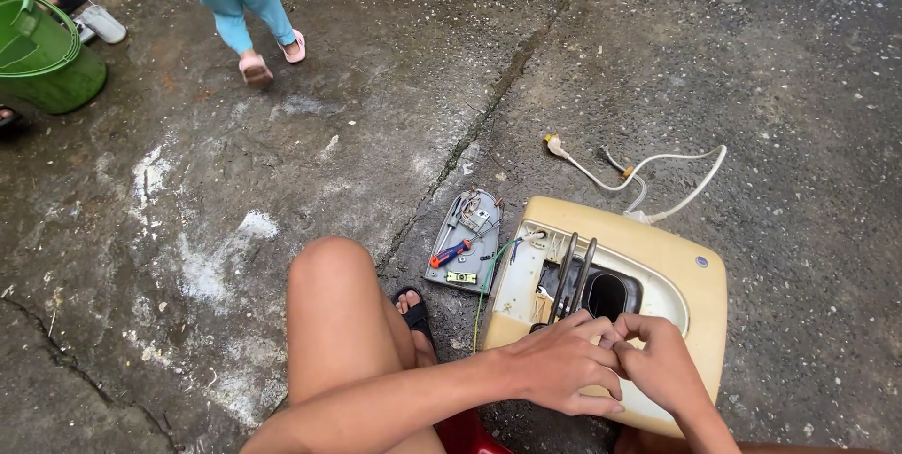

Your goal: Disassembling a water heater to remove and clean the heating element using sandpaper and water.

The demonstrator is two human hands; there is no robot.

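A cream-coloured appliance housing [691, 271] lies open-side up on the concrete in front of me. Dark curved metal rods [575, 271] rise out of its black oval opening [609, 294]. My left hand [564, 365] and my right hand [658, 360] meet at the near edge of the housing, by the base of the rods, fingers pinched together on something small that I cannot make out. Green and other thin wires [490, 271] run from the housing's left side toward a grey cover plate [465, 242].
The grey plate holds a red-and-blue-handled screwdriver [450, 253] and small parts. A white power cord with plug [629, 177] trails behind the housing. My bare knee [334, 322] and sandalled foot [413, 308] sit left of it. A green bucket [42, 54] and a walking person's legs [249, 7] are far left.
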